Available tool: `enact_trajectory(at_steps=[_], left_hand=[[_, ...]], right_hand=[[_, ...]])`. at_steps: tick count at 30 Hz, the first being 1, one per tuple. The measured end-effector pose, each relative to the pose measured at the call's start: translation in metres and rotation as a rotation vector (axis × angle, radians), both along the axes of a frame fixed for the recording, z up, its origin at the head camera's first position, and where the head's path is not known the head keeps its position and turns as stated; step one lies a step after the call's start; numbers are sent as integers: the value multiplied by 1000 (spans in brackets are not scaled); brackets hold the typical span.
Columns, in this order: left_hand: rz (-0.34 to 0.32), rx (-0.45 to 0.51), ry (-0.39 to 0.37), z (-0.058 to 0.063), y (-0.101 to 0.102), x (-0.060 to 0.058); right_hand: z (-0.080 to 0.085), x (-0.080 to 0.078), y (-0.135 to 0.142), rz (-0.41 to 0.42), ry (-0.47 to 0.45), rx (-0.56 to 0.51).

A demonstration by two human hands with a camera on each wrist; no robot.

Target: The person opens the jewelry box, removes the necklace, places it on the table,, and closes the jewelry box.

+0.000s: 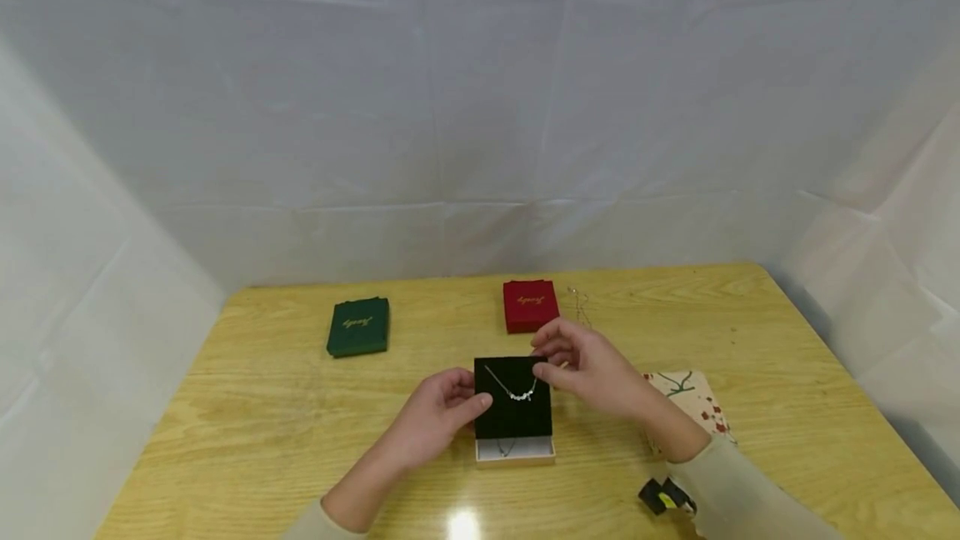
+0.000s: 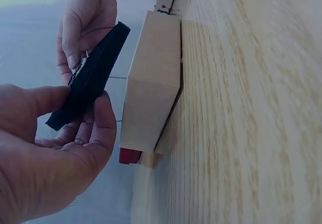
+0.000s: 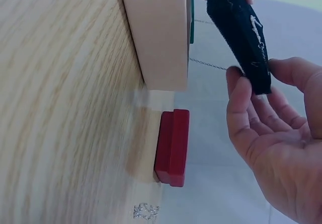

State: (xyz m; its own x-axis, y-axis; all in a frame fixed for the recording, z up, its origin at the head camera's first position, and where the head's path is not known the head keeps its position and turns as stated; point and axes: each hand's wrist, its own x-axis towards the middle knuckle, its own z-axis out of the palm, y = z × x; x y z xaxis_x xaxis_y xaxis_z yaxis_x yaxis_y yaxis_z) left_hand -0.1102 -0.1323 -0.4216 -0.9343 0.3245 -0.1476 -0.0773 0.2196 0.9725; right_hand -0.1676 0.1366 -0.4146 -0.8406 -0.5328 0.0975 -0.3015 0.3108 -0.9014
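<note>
A dark velvety necklace pad (image 1: 512, 419) is held tilted above a small open box (image 1: 516, 462) with a pale interior. Across the pad's face lies a silver necklace (image 1: 520, 397) with a sparkling curved pendant. My left hand (image 1: 433, 417) pinches the pad's left edge, thumb on the front. At the upper right corner, my right hand (image 1: 600, 367) grips the pad (image 3: 236, 32) between thumb and fingers. Thin chain strands (image 2: 118, 77) run from behind the pad down to the beige box (image 2: 151, 83), which stands on the table.
Beyond the hands sits a red box (image 1: 530, 307) with gold lettering, a loose chain (image 1: 580, 307) beside it. A green box (image 1: 358, 328) lies at the back left. Near my right forearm are a floral-patterned flat item (image 1: 705, 407) and a small black-and-yellow object (image 1: 654, 497). White cloth surrounds the wooden table (image 1: 262, 407).
</note>
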Motion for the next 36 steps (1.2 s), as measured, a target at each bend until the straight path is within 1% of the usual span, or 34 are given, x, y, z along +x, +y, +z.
enact_trajectory(at_steps=[3, 6, 11, 14, 17, 20, 23, 26, 32, 36], left_hand=[[15, -11, -3, -1, 1, 0], [25, -20, -4, -1, 1, 0], [22, 10, -12, -2, 2, 0], [20, 38, -26, -2, 2, 0], [16, 69, -43, -2, 2, 0], [10, 107, -67, -2, 2, 0], [1, 147, -90, -2, 2, 0], [-11, 182, -110, -2, 2, 1], [-43, 264, -151, -1, 3, 4], [-58, 297, -165, -2, 2, 5]], right_hand=[[0, 1, 1, -22, 79, 50], [1, 4, 3, -38, 203, 108], [3, 11, 3, -55, 488, 246], [4, 16, 0, -26, 675, 302], [4, 19, -3, 29, 845, 339], [3, 22, -7, 65, 959, 383], [2, 24, -10, 72, 1002, 418], [1, 26, -11, 66, 1002, 436], [1, 29, -13, 61, 1023, 425], [0, 30, -15, 56, 1037, 406]])
